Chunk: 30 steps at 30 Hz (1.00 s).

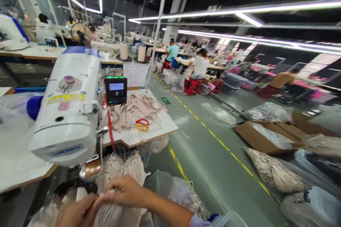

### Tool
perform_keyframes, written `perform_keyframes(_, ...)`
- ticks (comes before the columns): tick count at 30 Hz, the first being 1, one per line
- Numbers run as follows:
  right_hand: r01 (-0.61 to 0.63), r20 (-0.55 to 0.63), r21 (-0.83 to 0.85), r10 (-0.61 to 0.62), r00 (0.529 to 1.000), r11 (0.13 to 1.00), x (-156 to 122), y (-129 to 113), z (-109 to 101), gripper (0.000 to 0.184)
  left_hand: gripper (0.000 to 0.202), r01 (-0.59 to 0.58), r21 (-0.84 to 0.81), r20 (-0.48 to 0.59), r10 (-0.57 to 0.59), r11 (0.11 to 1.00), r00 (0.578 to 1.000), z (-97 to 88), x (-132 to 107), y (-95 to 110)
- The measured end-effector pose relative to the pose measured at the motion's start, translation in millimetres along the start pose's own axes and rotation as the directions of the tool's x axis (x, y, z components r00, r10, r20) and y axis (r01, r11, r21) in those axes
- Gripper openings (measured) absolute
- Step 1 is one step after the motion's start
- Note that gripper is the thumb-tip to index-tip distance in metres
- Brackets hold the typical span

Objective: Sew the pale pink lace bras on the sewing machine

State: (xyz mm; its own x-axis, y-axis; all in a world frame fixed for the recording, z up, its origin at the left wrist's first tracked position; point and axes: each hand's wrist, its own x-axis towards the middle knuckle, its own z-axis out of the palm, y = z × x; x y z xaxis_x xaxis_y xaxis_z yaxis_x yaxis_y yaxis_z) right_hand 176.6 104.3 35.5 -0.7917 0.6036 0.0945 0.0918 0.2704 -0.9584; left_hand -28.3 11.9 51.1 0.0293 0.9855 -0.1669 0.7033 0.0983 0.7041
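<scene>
Low in the view, my left hand (78, 211) and my right hand (126, 191) meet with fingertips pinched close together. Between them they grip the edge of a beige lace garment (134, 168), whose rounded, cup-like parts show behind my right hand. The exact spot under the fingers is hidden. Just above the hands is the head of a white and blue sewing machine (70, 113), with a copper-coloured part (92, 167) at its lower end. My left hand is partly cut off by the bottom edge.
On the machine table (157, 133) lie beige fabric strips (133, 108) and scissors (142, 125) with red and yellow handles. A control panel (116, 90) stands beside the machine. Filled plastic bags (176, 191) sit on the floor at right, below a yellow-lined aisle. Other people work farther back.
</scene>
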Motion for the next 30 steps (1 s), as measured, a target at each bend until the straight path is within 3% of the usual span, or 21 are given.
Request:
perform_keyframes(2,-0.088,-0.101,-0.002,0.087,0.991,0.996,1,-15,1,0.038,0.054,0.019,0.085,-0.104,-0.010,0.996,0.995,-17.7,-8,24)
perform_keyframes(4,-0.136,-0.149,-0.023,0.131,0.980,0.990,9,-24,-2,0.034,0.050,0.039,-0.013,-0.109,-0.040,0.999,0.993,-34.9,-6,39)
perform_keyframes(9,-0.239,-0.162,-0.069,0.226,0.961,0.968,38,-27,-10,0.039,0.028,0.120,-0.265,-0.190,-0.174,0.957,0.966,-60.6,10,35)
perform_keyframes(13,-0.234,-0.143,-0.035,0.227,0.963,0.971,49,-25,-15,0.043,0.027,0.097,-0.293,-0.259,-0.177,0.951,0.950,-59.9,20,29)
perform_keyframes(23,-0.287,-0.030,0.192,0.298,0.954,0.939,73,-11,-30,0.044,0.018,0.034,-0.189,-0.335,-0.097,0.981,0.937,-61.6,37,22)
perform_keyframes(30,-0.188,-0.004,0.227,0.194,0.981,0.955,81,-7,-37,0.034,0.016,0.015,-0.196,-0.357,-0.086,0.980,0.930,-59.0,39,22)
